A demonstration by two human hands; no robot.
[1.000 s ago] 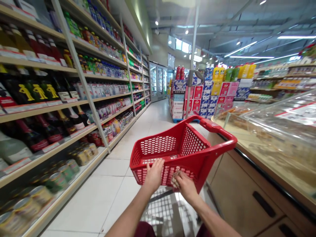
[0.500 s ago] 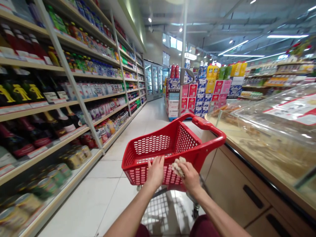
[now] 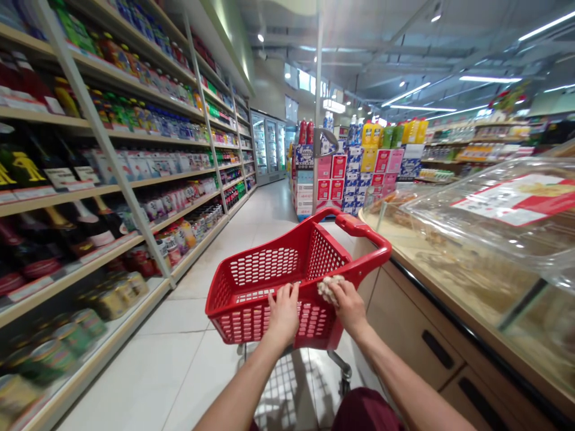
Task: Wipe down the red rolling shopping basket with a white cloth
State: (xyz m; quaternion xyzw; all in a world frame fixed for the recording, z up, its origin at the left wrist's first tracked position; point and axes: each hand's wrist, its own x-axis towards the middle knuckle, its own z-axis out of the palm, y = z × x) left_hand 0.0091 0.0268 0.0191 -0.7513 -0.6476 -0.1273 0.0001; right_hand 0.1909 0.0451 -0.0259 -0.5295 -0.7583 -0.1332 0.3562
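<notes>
On smooth floor tiles (image 3: 175, 353) beside a flat wood-faced counter (image 3: 398, 317) stands a perforated, curved red plastic cart (image 3: 308, 292), the left hand (image 3: 284, 314) loosely spread at its near rim, the right hand (image 3: 353, 308) pressing a bunched, crinkly pale cloth (image 3: 330, 288) there.

I extend both bare forearms (image 3: 251, 374) forward, elbows apart, hands nearly side by side at the near edge of the cart (image 3: 245, 306): left hand (image 3: 284, 311) back upward, fingers loosely spread; right hand (image 3: 351, 305) curled, fingertips gathered in a grip. One maroon-clad knee (image 3: 366, 412) shows below.
</notes>
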